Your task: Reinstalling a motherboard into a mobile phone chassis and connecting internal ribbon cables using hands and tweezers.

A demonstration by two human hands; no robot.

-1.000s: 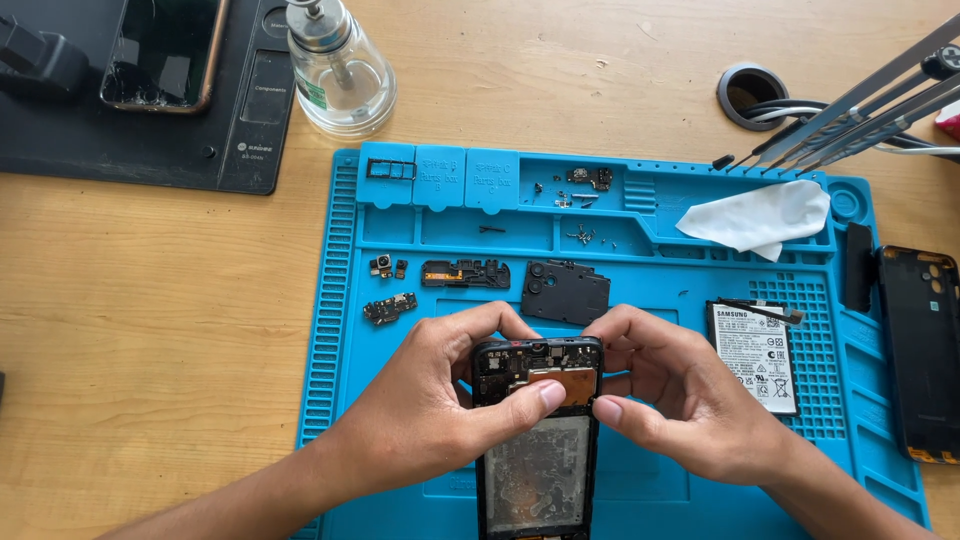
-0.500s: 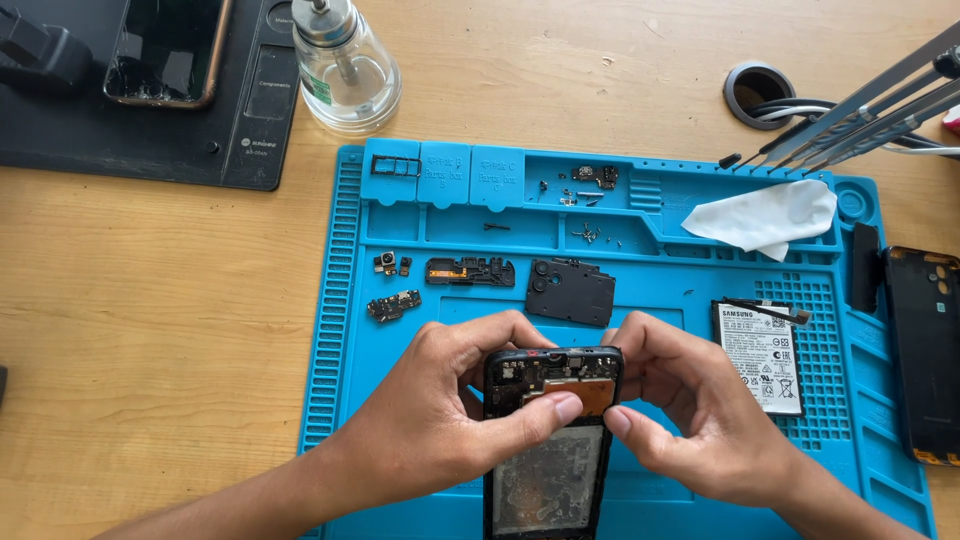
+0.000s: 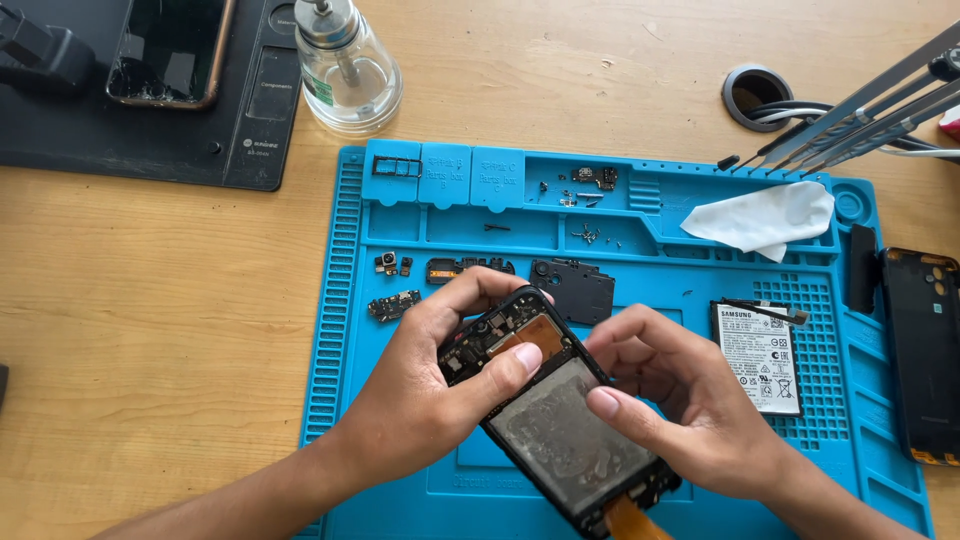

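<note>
An opened phone frame (image 3: 560,420), back cover removed, is held tilted above the lower middle of a blue repair mat (image 3: 420,230) on the wooden tabletop (image 3: 150,330). It is gripped by the left hand (image 3: 430,400) around its upper end, the fingers curled behind and the thumb pressed on the circuit area. The right hand (image 3: 690,410) steadies the right edge, its thumb laid on the bare grey battery bay; its other fingers are bent and pressed together beside the frame.

The frame is judged light, thin and stiff, yet fragile: exposed boards and an orange flex cable (image 3: 625,520) at the lower end could be damaged by pressure or bending. It is best held by the side rails, not by the components. The grey bay looks tacky with adhesive residue.

1 white-labelled rectangular battery (image 3: 758,355) lies flat on the mat to the right, its label covered in black print and small symbols. A dark back cover (image 3: 925,350) lies at the far right. A white cloth (image 3: 765,218) rests on the mat's upper right tray. A clear glass dispenser bottle (image 3: 345,65) with a small green label stands above the mat, beside a black pad (image 3: 250,120) bearing white markings and another phone (image 3: 170,50).
</note>
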